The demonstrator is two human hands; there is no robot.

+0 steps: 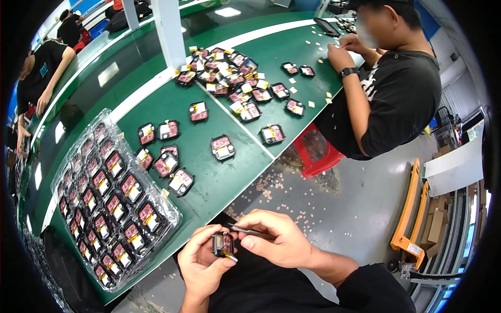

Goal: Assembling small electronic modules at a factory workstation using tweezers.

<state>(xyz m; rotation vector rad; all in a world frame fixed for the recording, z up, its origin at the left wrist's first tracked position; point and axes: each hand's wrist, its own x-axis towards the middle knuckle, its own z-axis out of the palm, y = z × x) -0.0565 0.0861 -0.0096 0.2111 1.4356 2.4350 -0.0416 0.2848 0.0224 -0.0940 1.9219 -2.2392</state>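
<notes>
My left hand (201, 263) grips a small black housing with a circuit board in it (222, 243), held up off the table's near edge over my lap. A yellow and white tab sticks out at its lower side. Fingers and thumb of my right hand (279, 242) are closed on slim dark tweezers (253, 231), whose tip reaches the housing's upper edge; whether it touches is too small to tell. Nearest on the green table is a housing with a red board and white label (181, 181), among several alike.
A clear plastic tray (169, 206) of similar housings covers the table's left. Farther off lies a heap of them (229, 73). A co-worker (402, 94) sits at right by a red stool (315, 156). Paper bits litter the floor; an orange pallet jack (409, 214) stands right.
</notes>
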